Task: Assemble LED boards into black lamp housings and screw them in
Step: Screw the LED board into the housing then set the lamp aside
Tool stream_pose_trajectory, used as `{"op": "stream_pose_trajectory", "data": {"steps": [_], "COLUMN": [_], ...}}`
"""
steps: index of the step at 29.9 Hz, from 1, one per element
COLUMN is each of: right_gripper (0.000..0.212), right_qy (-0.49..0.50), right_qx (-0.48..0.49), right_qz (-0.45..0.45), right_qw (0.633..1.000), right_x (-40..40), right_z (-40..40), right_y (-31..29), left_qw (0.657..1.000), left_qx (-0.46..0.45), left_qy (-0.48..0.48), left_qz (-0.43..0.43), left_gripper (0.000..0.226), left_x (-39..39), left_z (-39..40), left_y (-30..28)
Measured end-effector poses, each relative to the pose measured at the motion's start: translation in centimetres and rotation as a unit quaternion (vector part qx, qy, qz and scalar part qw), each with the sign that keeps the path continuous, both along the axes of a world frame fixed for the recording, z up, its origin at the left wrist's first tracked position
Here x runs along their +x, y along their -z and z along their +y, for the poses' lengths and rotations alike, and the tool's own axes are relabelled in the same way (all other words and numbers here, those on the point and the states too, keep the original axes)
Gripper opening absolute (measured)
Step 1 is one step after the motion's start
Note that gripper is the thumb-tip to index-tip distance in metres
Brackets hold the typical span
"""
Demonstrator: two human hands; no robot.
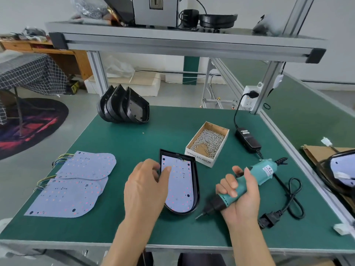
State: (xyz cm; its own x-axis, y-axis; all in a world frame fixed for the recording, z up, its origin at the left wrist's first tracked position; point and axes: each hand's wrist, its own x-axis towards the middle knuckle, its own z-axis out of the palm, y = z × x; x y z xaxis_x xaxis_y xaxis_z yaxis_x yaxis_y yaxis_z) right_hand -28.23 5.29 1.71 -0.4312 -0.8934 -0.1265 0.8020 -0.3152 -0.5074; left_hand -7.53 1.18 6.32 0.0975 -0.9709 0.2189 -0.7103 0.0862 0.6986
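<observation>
Your right hand (239,196) is wrapped around the teal electric screwdriver (244,187), its black tip angled down-left just above the green bench mat (123,137). Your left hand (146,187) has loose, spread fingers resting on the pale LED board (180,187) seated in the black D-shaped lamp housing (196,181) between your hands. Left lie spare pale LED boards (76,181). Beyond sits the cardboard box of silver screws (208,143), then the stack of empty black housings (124,104).
</observation>
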Motion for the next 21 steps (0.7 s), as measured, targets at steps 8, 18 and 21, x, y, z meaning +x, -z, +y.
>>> {"op": "stream_pose_trajectory", "data": {"steps": [8,18,21], "right_gripper": [0.017,0.019,0.019], "right_qy": [0.042,0.024,0.026], "right_qx": [0.021,0.035,0.036], "right_qz": [-0.075,-0.057,-0.055], "right_qw": [0.996,0.997,0.998], "right_x": [-0.6,-0.2,0.0], "right_z": [-0.4,-0.8,-0.8], "right_y": [0.1,0.0,0.0], "left_qw": [0.965,0.889,0.891], "left_qx": [-0.066,0.027,0.042], "left_qy": [0.217,0.307,0.305], "left_qz": [-0.132,-0.339,-0.334], "left_gripper": [0.015,0.014,0.014], "left_x": [-9.9,-16.0,-16.2], "left_z": [-9.9,-14.5,-14.6], "left_y": [-1.4,1.0,1.0]}}
